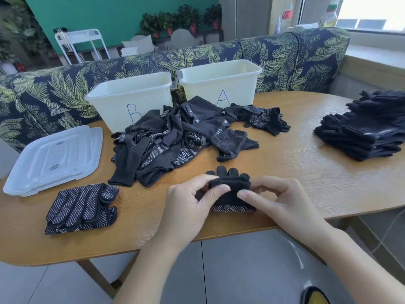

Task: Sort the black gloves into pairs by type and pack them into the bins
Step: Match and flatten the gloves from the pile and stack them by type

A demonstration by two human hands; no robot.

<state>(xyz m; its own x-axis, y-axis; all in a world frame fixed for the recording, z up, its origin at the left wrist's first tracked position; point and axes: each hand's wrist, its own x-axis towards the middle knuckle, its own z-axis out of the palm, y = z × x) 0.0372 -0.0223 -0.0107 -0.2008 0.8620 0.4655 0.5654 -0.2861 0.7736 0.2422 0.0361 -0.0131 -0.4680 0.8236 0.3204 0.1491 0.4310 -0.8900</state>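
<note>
While both hands, left (192, 200) and right (278, 198), pinch the folded glove (230, 194), their grip hides its middle.

The table (306, 183) is seen to be of light wood with a fine grain and a matt finish. The two bins (129, 99) are made of smooth, cream-white plastic, slightly glossy. The lids (52, 159) are of clear, frosted plastic. The loose gloves (171, 137) are of matt black knitted cloth, many studded with small pale grip dots. The sofa (285, 53) is covered in printed cloth.
</note>
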